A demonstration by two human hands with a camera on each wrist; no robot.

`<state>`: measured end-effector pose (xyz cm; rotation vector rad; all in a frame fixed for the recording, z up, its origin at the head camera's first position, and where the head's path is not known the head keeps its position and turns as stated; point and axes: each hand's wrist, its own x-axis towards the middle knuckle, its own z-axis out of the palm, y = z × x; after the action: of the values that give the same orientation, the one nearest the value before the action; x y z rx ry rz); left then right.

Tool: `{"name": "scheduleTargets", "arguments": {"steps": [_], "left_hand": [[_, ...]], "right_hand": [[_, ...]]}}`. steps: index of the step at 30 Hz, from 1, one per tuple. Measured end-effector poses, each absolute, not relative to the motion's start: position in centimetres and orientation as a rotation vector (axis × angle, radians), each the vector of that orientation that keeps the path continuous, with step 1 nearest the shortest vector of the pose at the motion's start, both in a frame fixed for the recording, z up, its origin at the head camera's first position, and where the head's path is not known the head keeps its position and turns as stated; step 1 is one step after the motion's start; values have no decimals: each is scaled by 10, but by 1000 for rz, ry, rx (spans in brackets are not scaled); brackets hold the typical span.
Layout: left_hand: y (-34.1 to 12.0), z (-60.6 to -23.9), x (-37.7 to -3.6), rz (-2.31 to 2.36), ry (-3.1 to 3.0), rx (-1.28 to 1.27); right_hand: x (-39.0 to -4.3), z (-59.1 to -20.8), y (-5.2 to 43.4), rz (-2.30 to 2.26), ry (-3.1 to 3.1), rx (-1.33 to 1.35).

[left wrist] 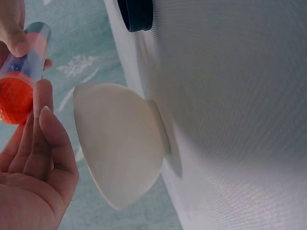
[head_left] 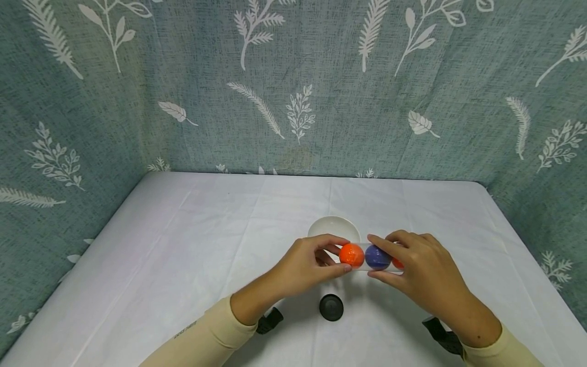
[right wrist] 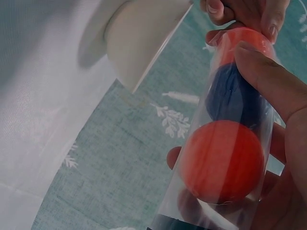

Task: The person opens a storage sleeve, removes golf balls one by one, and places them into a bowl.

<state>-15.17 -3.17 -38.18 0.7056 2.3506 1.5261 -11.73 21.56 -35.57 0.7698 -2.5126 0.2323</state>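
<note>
Your left hand: fingers and thumb (head_left: 316, 260) are pinched on the orange ball (head_left: 351, 255) at the tube's left end; can't tell how much of that grip is on the plastic too
Your right hand: wrapped (head_left: 422, 265) round the clear tube (right wrist: 223, 122), thumb along the near side
Tube: you've got it up off the table, lying roughly sideways between your hands
Inside it: blue ball (head_left: 378, 258) in the middle, then a second orange ball (right wrist: 222, 160) toward the dark end (right wrist: 175, 224), mostly hidden by your hand from above
White bowl: upright (head_left: 334, 229) on the table, just beyond your left fingers
Black cap: round thing (head_left: 331, 307) on the table, on your side of the tube
Table: white cloth (head_left: 206, 265), with a leafy green curtain (head_left: 298, 127) behind
</note>
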Motion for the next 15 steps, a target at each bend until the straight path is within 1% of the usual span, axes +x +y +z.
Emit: {"name": "scheduleTargets", "arguments": {"steps": [15], "left_hand": [[-33, -380, -152, 1536, 2386, 741]], "right_hand": [[-119, -357, 218, 251, -2514, 760]]}}
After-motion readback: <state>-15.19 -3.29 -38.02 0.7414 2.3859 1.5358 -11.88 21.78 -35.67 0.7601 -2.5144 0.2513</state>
